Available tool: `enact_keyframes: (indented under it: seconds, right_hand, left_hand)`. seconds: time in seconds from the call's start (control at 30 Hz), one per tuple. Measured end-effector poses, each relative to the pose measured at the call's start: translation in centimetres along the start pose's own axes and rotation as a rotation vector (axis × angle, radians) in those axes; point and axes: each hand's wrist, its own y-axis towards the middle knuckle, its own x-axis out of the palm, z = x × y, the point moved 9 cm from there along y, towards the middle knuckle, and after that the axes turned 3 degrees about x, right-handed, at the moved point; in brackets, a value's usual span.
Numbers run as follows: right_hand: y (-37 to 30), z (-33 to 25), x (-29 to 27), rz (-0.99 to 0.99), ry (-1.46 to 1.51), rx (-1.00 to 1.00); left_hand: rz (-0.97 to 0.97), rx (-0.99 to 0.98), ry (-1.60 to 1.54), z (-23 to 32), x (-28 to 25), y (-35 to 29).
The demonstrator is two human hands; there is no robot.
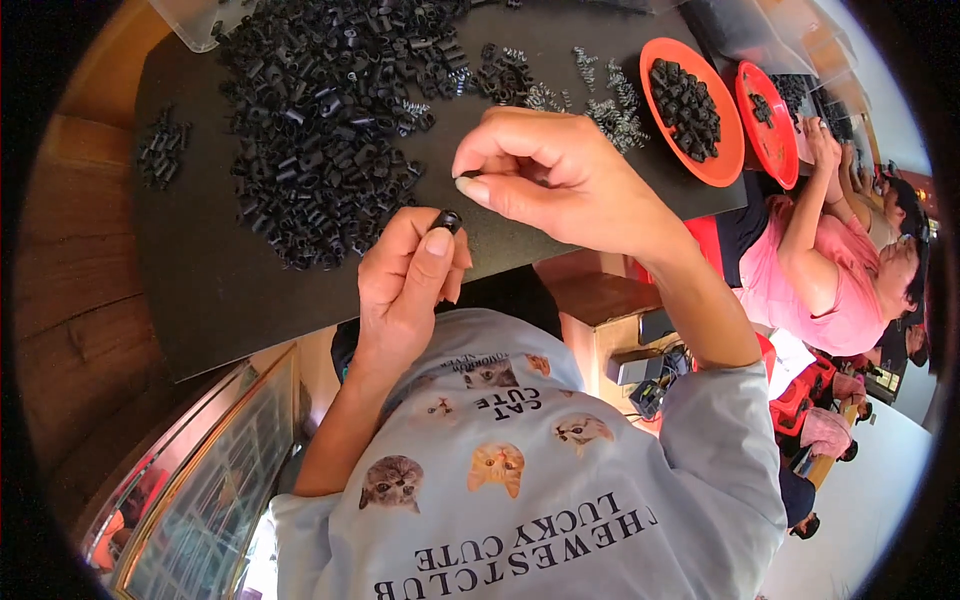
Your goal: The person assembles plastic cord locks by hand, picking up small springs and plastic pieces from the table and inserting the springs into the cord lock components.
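Observation:
My left hand is closed around a small black plastic barrel-shaped piece, held upright between thumb and fingers with its end showing. Just above and to the right, the thumb and forefinger of my right hand pinch a tiny dark part, mostly hidden by the fingertips. The two hands are close together but apart, over the near edge of the dark table. Beyond my left hand spreads a big heap of black plastic pieces. Small metal springs lie beyond my right hand.
An orange plate of black parts stands at the right, beside a red plate with fewer parts. A small cluster of black pieces lies far left. A clear plastic bin touches the far left corner. Co-workers sit along the right.

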Motion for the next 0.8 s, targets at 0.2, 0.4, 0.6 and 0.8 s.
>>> enact_keyframes:
  seconds: [0.2, 0.4, 0.6, 0.8]
  right_hand:
    - [-0.5, 1.2, 0.4, -0.036, 0.244, 0.138]
    - [-0.4, 1.9, 1.4, -0.174, 0.360, 0.263]
    - [-0.6, 2.1, 1.7, -0.229, 0.372, 0.320]
    - [-0.9, 2.1, 1.9, -0.258, 0.273, 0.339]
  left_hand:
    - [-0.019, -0.029, -0.061, -0.1, 0.1, 0.2]
    - [-0.046, -0.081, -0.099, -0.4, 0.0, 0.2]
    - [-0.061, -0.068, -0.082, -0.3, -0.2, 0.3]
    - [-0.056, -0.087, -0.048, -0.1, 0.1, 0.2]
